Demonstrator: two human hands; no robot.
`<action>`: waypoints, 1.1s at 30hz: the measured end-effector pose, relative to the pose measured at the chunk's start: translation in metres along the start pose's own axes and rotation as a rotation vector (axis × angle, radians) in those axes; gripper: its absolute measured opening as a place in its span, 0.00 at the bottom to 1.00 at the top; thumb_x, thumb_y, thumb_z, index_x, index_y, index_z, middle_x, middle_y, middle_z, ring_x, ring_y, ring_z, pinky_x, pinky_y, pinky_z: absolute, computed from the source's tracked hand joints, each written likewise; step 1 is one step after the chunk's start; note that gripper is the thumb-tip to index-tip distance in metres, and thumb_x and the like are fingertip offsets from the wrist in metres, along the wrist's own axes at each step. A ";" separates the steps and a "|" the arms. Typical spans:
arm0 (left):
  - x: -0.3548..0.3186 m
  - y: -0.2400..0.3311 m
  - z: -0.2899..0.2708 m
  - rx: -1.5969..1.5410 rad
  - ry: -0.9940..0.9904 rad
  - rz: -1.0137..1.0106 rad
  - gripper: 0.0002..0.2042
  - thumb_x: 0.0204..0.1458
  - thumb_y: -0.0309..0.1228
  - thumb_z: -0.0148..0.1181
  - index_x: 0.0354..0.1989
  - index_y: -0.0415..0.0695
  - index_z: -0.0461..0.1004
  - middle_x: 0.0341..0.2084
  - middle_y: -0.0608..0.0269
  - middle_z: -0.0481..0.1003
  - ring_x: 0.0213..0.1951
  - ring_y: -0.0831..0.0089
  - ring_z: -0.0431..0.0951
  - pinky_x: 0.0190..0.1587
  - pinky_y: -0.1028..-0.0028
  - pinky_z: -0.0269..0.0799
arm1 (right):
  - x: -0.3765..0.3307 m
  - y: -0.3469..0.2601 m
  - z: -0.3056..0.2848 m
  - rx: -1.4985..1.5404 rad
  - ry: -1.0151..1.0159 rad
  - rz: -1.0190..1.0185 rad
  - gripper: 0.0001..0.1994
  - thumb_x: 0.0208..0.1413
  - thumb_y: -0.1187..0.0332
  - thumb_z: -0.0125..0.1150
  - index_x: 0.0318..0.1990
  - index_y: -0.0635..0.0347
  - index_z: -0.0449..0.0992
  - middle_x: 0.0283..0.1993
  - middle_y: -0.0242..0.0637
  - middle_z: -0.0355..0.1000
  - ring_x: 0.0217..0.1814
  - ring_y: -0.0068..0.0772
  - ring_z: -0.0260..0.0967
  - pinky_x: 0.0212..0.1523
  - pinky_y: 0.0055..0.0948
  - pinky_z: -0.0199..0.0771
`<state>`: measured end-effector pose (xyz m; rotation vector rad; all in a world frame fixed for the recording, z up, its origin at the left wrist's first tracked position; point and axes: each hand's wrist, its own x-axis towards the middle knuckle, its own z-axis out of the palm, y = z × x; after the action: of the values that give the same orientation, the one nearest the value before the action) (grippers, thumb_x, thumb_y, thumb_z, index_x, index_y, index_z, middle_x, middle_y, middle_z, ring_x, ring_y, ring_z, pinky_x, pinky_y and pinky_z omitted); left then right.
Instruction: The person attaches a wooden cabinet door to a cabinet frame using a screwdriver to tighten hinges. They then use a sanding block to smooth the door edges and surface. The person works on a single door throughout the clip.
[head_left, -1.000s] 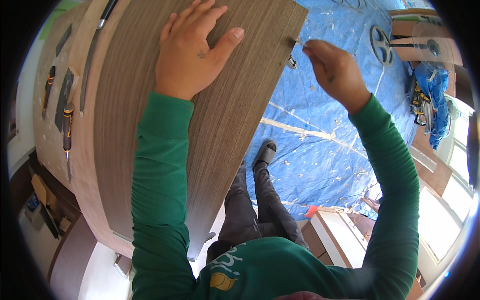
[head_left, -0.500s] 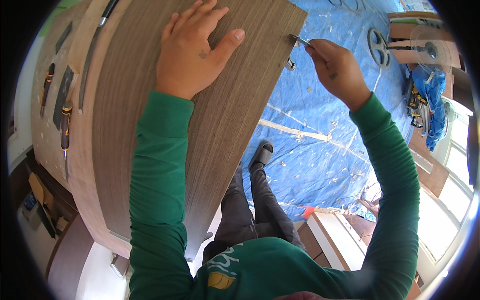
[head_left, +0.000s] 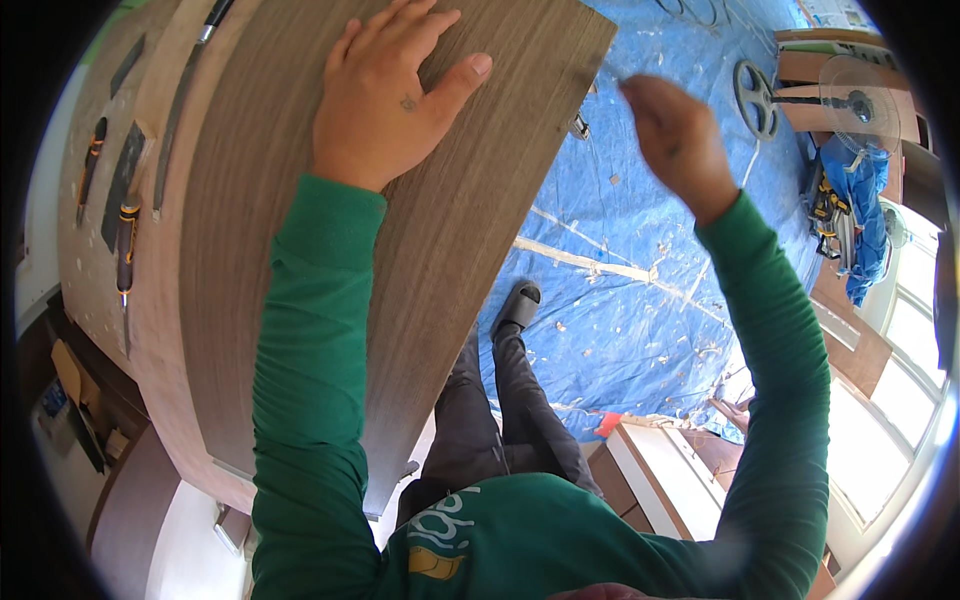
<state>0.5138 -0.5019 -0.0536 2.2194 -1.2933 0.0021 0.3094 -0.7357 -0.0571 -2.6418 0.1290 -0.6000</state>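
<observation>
My left hand (head_left: pixel 385 105) lies flat on a large brown wood-grain board (head_left: pixel 480 170), fingers spread and thumb out to the right. Just past the board's far right edge is my right hand (head_left: pixel 675 135), blurred by motion, its fingers pinched together. A thin metal tool sticks out of that pinch toward the board's edge, but it is so smeared here that its kind cannot be told. Below the edge, close to the right hand, a small metal fitting (head_left: pixel 579 127) shows against the blue sheet.
Left of the board lie two orange-and-black screwdriver-like tools (head_left: pixel 126 243), a long thin metal tool (head_left: pixel 180 125) and dark flat pieces. A blue tarp (head_left: pixel 640 330) covers the floor. A fan (head_left: pixel 858 105) and yellow-black power tools (head_left: pixel 828 215) stand right.
My right hand has swung slightly and blurred, its tool fading from clear view. My left hand stays on the board.
</observation>
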 end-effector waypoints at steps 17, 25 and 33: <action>-0.003 0.000 0.001 0.009 0.038 0.019 0.29 0.64 0.52 0.55 0.61 0.38 0.75 0.66 0.42 0.70 0.69 0.48 0.66 0.73 0.47 0.53 | 0.001 -0.021 -0.001 -0.050 -0.105 0.087 0.06 0.58 0.76 0.61 0.42 0.60 0.77 0.38 0.48 0.77 0.36 0.57 0.75 0.35 0.47 0.77; -0.004 -0.004 0.005 0.026 0.037 0.013 0.29 0.64 0.52 0.55 0.61 0.38 0.75 0.66 0.42 0.70 0.70 0.48 0.66 0.74 0.48 0.52 | -0.036 -0.072 0.006 0.023 -0.312 0.077 0.10 0.54 0.78 0.62 0.44 0.56 0.76 0.37 0.43 0.76 0.36 0.52 0.77 0.35 0.46 0.79; -0.004 -0.004 0.009 0.013 0.066 0.023 0.29 0.64 0.51 0.56 0.61 0.38 0.75 0.66 0.43 0.70 0.70 0.48 0.66 0.74 0.48 0.52 | -0.010 -0.030 0.010 -0.078 -0.126 0.058 0.06 0.59 0.76 0.61 0.42 0.59 0.76 0.37 0.47 0.75 0.36 0.57 0.75 0.34 0.46 0.78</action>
<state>0.5126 -0.5007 -0.0641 2.1970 -1.2864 0.0921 0.3041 -0.7030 -0.0564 -2.7325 0.1937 -0.4160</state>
